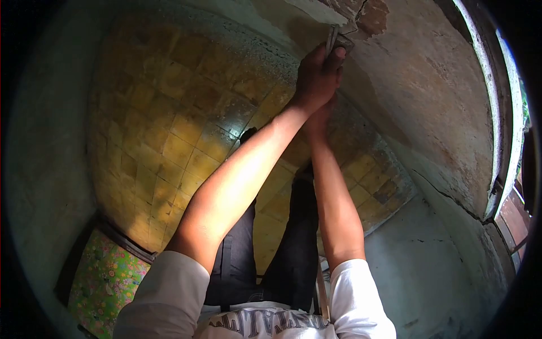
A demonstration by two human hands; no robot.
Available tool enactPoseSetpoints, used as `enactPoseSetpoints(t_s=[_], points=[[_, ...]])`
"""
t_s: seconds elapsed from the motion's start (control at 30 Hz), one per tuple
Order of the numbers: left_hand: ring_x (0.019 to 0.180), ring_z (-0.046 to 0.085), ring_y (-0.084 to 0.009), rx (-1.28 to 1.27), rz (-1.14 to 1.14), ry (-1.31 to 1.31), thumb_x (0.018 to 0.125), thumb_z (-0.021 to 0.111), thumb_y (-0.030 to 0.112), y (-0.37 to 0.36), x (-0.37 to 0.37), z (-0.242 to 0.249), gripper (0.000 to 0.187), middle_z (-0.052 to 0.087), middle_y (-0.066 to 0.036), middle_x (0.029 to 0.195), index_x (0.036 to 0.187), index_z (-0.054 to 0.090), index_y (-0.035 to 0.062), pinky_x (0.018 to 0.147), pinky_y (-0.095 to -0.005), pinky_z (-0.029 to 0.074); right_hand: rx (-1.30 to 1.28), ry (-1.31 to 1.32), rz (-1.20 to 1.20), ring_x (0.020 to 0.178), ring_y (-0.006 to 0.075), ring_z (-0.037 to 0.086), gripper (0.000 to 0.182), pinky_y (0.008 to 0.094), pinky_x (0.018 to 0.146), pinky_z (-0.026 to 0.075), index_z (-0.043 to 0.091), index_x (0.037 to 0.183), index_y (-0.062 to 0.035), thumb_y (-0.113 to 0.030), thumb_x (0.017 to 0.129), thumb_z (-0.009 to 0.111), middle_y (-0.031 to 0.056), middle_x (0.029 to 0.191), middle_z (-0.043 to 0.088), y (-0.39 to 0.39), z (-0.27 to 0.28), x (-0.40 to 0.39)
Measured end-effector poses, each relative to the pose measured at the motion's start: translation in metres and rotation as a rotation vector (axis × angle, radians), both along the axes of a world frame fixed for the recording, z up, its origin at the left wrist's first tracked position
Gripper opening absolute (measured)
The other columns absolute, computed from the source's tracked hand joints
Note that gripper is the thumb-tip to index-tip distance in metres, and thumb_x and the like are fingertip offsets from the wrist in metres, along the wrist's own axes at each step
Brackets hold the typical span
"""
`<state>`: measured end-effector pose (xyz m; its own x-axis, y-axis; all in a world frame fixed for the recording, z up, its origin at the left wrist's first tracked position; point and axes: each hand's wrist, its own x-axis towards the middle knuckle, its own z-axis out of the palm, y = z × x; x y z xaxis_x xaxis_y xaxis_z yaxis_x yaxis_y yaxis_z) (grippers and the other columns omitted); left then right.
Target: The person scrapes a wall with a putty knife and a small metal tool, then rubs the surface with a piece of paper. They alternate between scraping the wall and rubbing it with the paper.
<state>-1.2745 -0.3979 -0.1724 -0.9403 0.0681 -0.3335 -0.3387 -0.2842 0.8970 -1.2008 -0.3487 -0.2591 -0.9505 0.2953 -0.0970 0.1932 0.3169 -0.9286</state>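
My left hand (318,81) is stretched up to the wall, closed around a flat grey tool (343,42) with a thin upright edge. Its exact kind is hard to make out. The tool is held at the wall, just below a broken patch (374,17) where plaster has come off and a dark crack runs. My right hand (320,114) is raised close below the left and mostly hidden behind it. Its fingers do not show, so what it holds, if anything, cannot be seen.
The worn plaster wall (418,85) curves along the right, with a long crack (446,195) lower down. Yellow tiles (169,135) cover the floor under my legs. A flowered cushion (104,277) lies at lower left. A window frame (497,113) stands at far right.
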Motion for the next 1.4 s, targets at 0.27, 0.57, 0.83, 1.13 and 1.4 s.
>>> enactPoseSetpoints(t_s=[0.27, 0.57, 0.83, 1.13, 1.4], points=[[0.056, 0.048, -0.0079, 0.191, -0.027, -0.058, 0.099, 0.053, 0.034, -0.007, -0.010, -0.010, 0.030, 0.054, 0.000, 0.069, 0.093, 0.058, 0.0055, 0.051, -0.0247, 0.041, -0.244, -0.077, -0.125, 0.087, 0.0299, 0.064, 0.035, 0.0414, 0.072, 0.048, 0.055, 0.117, -0.0026, -0.026, 0.090, 0.059, 0.0155, 0.097, 0.065, -0.011, 0.018, -0.020], [0.053, 0.045, -0.0069, 0.002, -0.100, 0.047, 0.099, 0.053, 0.037, -0.012, -0.014, -0.015, 0.034, 0.053, 0.001, 0.067, 0.086, 0.057, 0.0055, 0.051, -0.0247, 0.040, -0.068, 0.013, -0.164, 0.081, 0.0208, 0.062, 0.032, 0.0338, 0.069, 0.048, 0.054, 0.118, -0.0019, -0.024, 0.096, 0.052, 0.0101, 0.096, 0.064, -0.028, -0.013, -0.022], [0.057, 0.047, -0.0077, -0.077, -0.160, 0.015, 0.097, 0.056, 0.035, -0.024, -0.023, -0.006, 0.034, 0.055, 0.001, 0.067, 0.083, 0.059, 0.0041, 0.054, -0.0257, 0.041, -0.136, 0.052, -0.209, 0.082, 0.0195, 0.061, 0.030, 0.0327, 0.069, 0.047, 0.054, 0.118, -0.0023, -0.023, 0.096, 0.050, 0.0088, 0.097, 0.063, -0.050, -0.037, -0.011], [0.058, 0.047, -0.0068, -0.137, -0.067, 0.121, 0.097, 0.056, 0.034, -0.016, -0.017, -0.011, 0.033, 0.054, 0.002, 0.067, 0.084, 0.059, 0.0037, 0.054, -0.0259, 0.040, -0.169, 0.036, -0.213, 0.082, 0.0181, 0.060, 0.028, 0.0315, 0.070, 0.047, 0.054, 0.117, -0.0027, -0.021, 0.097, 0.048, 0.0073, 0.097, 0.061, -0.043, -0.030, -0.009], [0.058, 0.045, -0.0070, -0.213, -0.075, 0.162, 0.097, 0.054, 0.033, -0.014, -0.013, -0.021, 0.033, 0.050, 0.003, 0.064, 0.082, 0.057, 0.0044, 0.054, -0.0259, 0.038, -0.185, 0.018, -0.224, 0.083, 0.0168, 0.059, 0.026, 0.0304, 0.071, 0.046, 0.054, 0.117, -0.0030, -0.019, 0.098, 0.047, 0.0060, 0.097, 0.060, -0.044, -0.028, -0.005]])
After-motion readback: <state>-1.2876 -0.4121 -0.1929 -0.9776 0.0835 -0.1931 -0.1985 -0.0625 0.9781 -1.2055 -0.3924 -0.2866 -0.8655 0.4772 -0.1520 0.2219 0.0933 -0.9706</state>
